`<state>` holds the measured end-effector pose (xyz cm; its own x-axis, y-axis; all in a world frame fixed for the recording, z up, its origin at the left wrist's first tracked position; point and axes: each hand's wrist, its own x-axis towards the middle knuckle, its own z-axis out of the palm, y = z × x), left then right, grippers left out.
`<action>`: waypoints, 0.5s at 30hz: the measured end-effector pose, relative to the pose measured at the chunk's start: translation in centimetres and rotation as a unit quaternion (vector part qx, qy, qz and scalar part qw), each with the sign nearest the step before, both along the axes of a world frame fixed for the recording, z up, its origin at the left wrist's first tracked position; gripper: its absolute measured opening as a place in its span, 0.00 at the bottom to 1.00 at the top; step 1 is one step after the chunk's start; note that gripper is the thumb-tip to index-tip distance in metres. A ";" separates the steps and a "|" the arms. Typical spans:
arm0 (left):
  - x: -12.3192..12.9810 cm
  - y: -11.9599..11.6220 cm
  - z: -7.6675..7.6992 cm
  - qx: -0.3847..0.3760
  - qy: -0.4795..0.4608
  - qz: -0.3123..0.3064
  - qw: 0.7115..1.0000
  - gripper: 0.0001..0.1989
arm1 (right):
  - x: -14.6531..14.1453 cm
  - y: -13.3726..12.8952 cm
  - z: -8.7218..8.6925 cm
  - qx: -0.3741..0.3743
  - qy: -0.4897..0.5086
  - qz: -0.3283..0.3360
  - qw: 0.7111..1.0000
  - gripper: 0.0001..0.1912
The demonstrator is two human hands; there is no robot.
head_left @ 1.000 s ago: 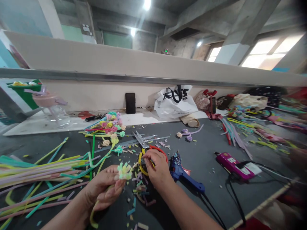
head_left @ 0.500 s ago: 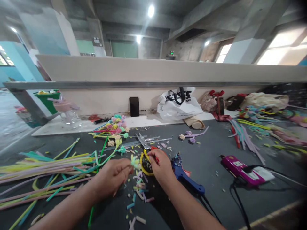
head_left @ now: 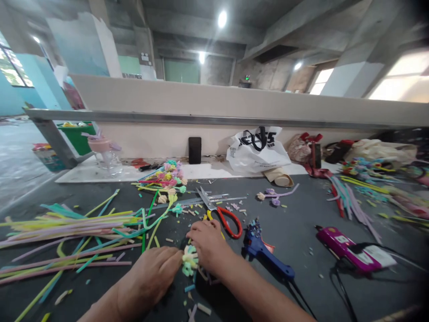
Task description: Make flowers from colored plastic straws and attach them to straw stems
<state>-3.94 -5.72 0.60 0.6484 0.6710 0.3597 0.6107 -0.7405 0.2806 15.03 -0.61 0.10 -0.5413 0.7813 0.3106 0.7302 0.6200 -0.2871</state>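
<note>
A small yellow, cream and mint pipe-cleaner flower (head_left: 190, 261) is between my two hands, low over the dark table. My left hand (head_left: 152, 275) is closed, pinching the flower from its left side. Bent over it from the upper right, my right hand (head_left: 209, 246) has curled fingers against the petals; its thumb is mostly hidden. Just beyond its knuckles lie scissors (head_left: 228, 221) with one red and one yellow handle, the yellow one partly covered by that hand. Cut pipe-cleaner bits (head_left: 203, 308) are scattered around.
Loose pipe cleaners (head_left: 83, 228) spread across the left. A bunch of finished flowers (head_left: 169, 173) lies behind. On the right are a blue glue gun (head_left: 268, 257) and a magenta device (head_left: 348, 248) with cords. A phone (head_left: 195, 150) and white bag (head_left: 258, 150) stand at the back.
My right hand has come off the scissors and moved down-left to the flower; the scissors now lie with the red handle exposed. My left hand and the flower have lowered. The view has shifted slightly.
</note>
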 end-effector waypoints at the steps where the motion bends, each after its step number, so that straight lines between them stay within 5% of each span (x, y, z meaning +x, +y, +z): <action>1: 0.0 0.0 -0.1 -0.005 -0.043 0.005 0.999 0.10 | -0.2 0.0 -0.1 -0.004 -0.007 -0.002 1.000 0.11; 3: 0.1 0.1 -0.2 -0.051 -0.138 0.044 0.988 0.09 | -0.5 0.0 -0.2 -0.024 0.002 -0.014 1.000 0.09; 5: 0.4 0.3 -0.1 -0.166 -0.251 0.108 0.947 0.11 | -0.3 0.2 -0.1 -0.052 0.026 -0.032 0.998 0.07; 8: 0.9 0.6 0.1 -0.350 -0.419 0.176 0.819 0.14 | 0.7 0.7 0.5 -0.065 0.066 -0.051 0.994 0.04; 10: 1.0 0.7 0.3 -0.399 -0.487 0.182 0.755 0.14 | 1.7 0.9 1.1 -0.047 0.105 -0.060 0.992 0.05; 15: 0.9 0.7 0.3 -0.434 -0.519 0.172 0.716 0.15 | 3.8 0.8 2.2 -0.068 0.081 -0.083 0.991 0.05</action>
<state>-3.04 -5.00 0.90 0.0770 0.9897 -0.1204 -0.1563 0.1312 0.9789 18.84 0.24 2.34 -0.3538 0.8960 0.2684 0.7564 0.4429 -0.4814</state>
